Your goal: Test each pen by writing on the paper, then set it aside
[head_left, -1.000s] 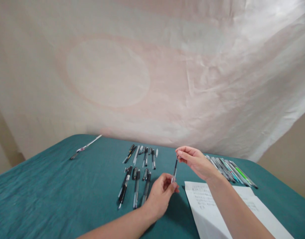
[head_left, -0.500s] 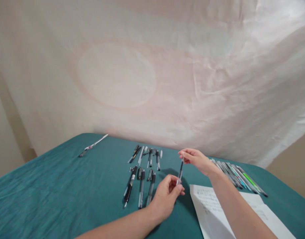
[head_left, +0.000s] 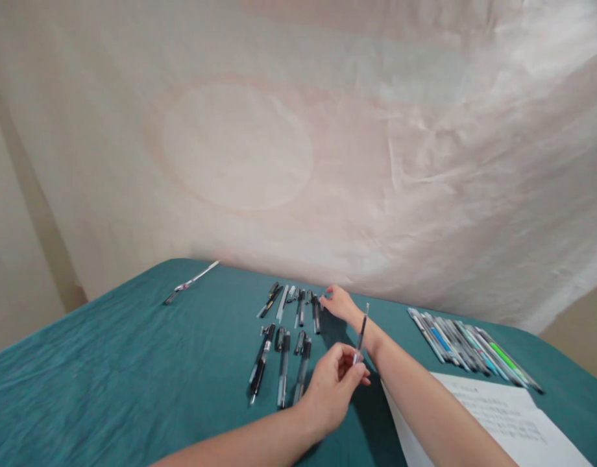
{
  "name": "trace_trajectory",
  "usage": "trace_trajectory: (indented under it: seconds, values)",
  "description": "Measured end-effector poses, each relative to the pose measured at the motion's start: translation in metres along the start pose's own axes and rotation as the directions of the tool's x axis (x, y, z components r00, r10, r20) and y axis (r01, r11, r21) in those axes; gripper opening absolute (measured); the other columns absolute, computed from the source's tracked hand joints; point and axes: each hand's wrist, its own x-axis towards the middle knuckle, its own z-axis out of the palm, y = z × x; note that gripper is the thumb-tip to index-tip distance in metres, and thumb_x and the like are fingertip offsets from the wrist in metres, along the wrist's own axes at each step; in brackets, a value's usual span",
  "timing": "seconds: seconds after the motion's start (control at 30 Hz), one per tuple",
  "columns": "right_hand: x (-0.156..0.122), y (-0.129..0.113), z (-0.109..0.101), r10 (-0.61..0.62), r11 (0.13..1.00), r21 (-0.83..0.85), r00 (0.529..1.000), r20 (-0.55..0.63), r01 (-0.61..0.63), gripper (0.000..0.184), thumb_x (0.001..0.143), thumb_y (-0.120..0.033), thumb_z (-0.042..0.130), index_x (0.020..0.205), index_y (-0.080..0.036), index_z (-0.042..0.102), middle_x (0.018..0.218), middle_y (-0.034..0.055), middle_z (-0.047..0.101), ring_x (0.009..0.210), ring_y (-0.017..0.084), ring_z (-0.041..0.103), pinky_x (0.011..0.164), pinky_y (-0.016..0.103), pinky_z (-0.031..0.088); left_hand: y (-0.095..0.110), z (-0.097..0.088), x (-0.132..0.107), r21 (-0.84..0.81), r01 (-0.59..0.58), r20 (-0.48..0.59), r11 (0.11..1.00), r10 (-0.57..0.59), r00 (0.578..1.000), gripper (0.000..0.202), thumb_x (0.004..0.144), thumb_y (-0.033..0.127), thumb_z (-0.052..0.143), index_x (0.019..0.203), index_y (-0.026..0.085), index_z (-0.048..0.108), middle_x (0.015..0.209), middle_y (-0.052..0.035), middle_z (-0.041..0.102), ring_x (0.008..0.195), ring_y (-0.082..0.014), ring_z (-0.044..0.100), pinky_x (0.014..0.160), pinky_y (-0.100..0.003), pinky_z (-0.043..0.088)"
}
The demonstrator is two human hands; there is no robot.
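Note:
My left hand (head_left: 333,384) is closed on the lower end of a slim clear-barrelled pen (head_left: 362,332), its dark upper part pointing up. My right hand (head_left: 341,305) reaches past it to the right end of the far row of pens, thumb and fingers around a small pale pen cap (head_left: 322,302) that is mostly covered. Close by lies a black pen (head_left: 316,316). Nearer me is a second group: a black-and-silver pen (head_left: 261,364), a clear pen (head_left: 283,371) and a dark-topped pen (head_left: 303,366), with loose caps beside them.
At the left back lies a thin pale stick-like pen (head_left: 191,283). On the right, several pens (head_left: 468,344) lie side by side, one bright green. Paper with handwriting (head_left: 503,415) lies in front, partly under my right forearm. A pale cloth (head_left: 298,143) hangs behind the teal-covered table (head_left: 108,376).
My right hand has let go of the pen's upper end and moved left and away from me to the pale cap. My left hand still holds the pen upright.

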Motion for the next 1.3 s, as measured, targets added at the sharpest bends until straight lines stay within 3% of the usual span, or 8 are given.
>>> trace_trajectory:
  seconds: [0.27, 0.37, 0.43, 0.53, 0.7, 0.83, 1.17, 1.3]
  values:
    - [-0.01, 0.0, -0.011, 0.122, 0.991, 0.035, 0.982, 0.145, -0.128, 0.028, 0.086, -0.031, 0.052, 0.109, -0.015, 0.056, 0.114, 0.0064, 0.055, 0.095, 0.021, 0.057, 0.079, 0.037, 0.049, -0.003, -0.001, 0.0, -0.008, 0.005, 0.0, 1.0, -0.005, 1.0, 0.014, 0.08, 0.027, 0.056, 0.086, 0.015, 0.05, 0.079, -0.0028, 0.055, 0.075, -0.0151, 0.057, 0.071, -0.03, 0.048]
    - [-0.022, 0.001, -0.022, 0.09, 0.981, 0.156, 0.983, 0.16, -0.115, 0.027, 0.086, -0.031, 0.052, 0.108, -0.014, 0.056, 0.11, 0.0056, 0.057, 0.091, 0.02, 0.058, 0.075, 0.035, 0.05, -0.004, -0.001, 0.0, 0.005, 0.017, 0.003, 1.0, -0.017, 1.0, 0.015, 0.08, 0.028, 0.056, 0.087, 0.015, 0.05, 0.078, -0.0027, 0.057, 0.074, -0.015, 0.059, 0.071, -0.029, 0.047]
    - [-0.035, 0.002, -0.036, 0.033, 0.959, 0.275, 0.99, 0.134, -0.069, 0.024, 0.085, -0.032, 0.054, 0.098, -0.012, 0.059, 0.094, 0.0048, 0.061, 0.077, 0.016, 0.059, 0.067, 0.03, 0.05, -0.004, -0.002, 0.001, 0.018, 0.025, 0.004, 1.0, -0.025, 1.0, 0.016, 0.08, 0.028, 0.056, 0.087, 0.015, 0.05, 0.078, -0.003, 0.057, 0.073, -0.0149, 0.059, 0.071, -0.029, 0.047]
    - [-0.06, 0.001, -0.066, -0.076, 0.879, 0.475, 0.996, 0.038, 0.049, 0.023, 0.08, -0.035, 0.057, 0.083, -0.013, 0.06, 0.068, 0.001, 0.059, 0.057, 0.01, 0.053, 0.054, 0.022, 0.044, -0.003, -0.002, 0.001, 0.02, 0.024, 0.002, 1.0, -0.024, 1.0, 0.016, 0.08, 0.029, 0.055, 0.087, 0.015, 0.049, 0.078, -0.003, 0.057, 0.072, -0.0147, 0.059, 0.07, -0.029, 0.047]
    - [-0.107, -0.006, -0.113, -0.192, 0.704, 0.677, 0.975, -0.112, 0.216, 0.023, 0.075, -0.039, 0.061, 0.084, -0.019, 0.058, 0.072, -0.0005, 0.056, 0.058, 0.008, 0.048, 0.054, 0.02, 0.041, -0.001, -0.001, 0.001, 0.019, 0.032, 0.007, 0.999, -0.032, 0.999, 0.016, 0.079, 0.028, 0.056, 0.085, 0.016, 0.048, 0.077, -0.0025, 0.057, 0.071, -0.0154, 0.059, 0.07, -0.03, 0.046]
    - [-0.132, -0.016, -0.122, -0.23, 0.582, 0.764, 0.957, -0.174, 0.279, 0.022, 0.071, -0.036, 0.067, 0.082, -0.018, 0.061, 0.075, 0.0012, 0.056, 0.058, 0.009, 0.046, 0.05, 0.021, 0.038, -0.002, -0.001, 0.001, 0.036, 0.037, 0.005, 0.999, -0.037, 0.999, 0.018, 0.079, 0.031, 0.056, 0.085, 0.016, 0.049, 0.076, -0.002, 0.058, 0.069, -0.0157, 0.059, 0.07, -0.031, 0.045]
    - [-0.135, -0.016, -0.112, -0.241, 0.661, 0.692, 0.956, -0.168, 0.289, 0.028, 0.073, -0.038, 0.065, 0.092, -0.018, 0.063, 0.079, 0.0019, 0.059, 0.06, 0.009, 0.047, 0.054, 0.022, 0.038, -0.002, -0.001, 0.001, 0.081, 0.028, 0.019, 0.996, -0.03, 0.999, 0.013, 0.081, 0.026, 0.053, 0.086, 0.016, 0.047, 0.077, -0.0027, 0.057, 0.071, -0.0161, 0.058, 0.071, -0.031, 0.045]
    - [-0.137, -0.013, -0.112, -0.286, 0.713, 0.646, 0.954, -0.088, 0.274, 0.026, 0.075, -0.036, 0.063, 0.093, -0.018, 0.062, 0.08, 0.0018, 0.058, 0.061, 0.009, 0.048, 0.055, 0.023, 0.039, -0.001, -0.001, 0.001, 0.076, 0.022, 0.018, 0.997, -0.023, 1.0, 0.012, 0.081, 0.025, 0.053, 0.085, 0.016, 0.047, 0.076, -0.0025, 0.056, 0.071, -0.0162, 0.058, 0.071, -0.031, 0.045]
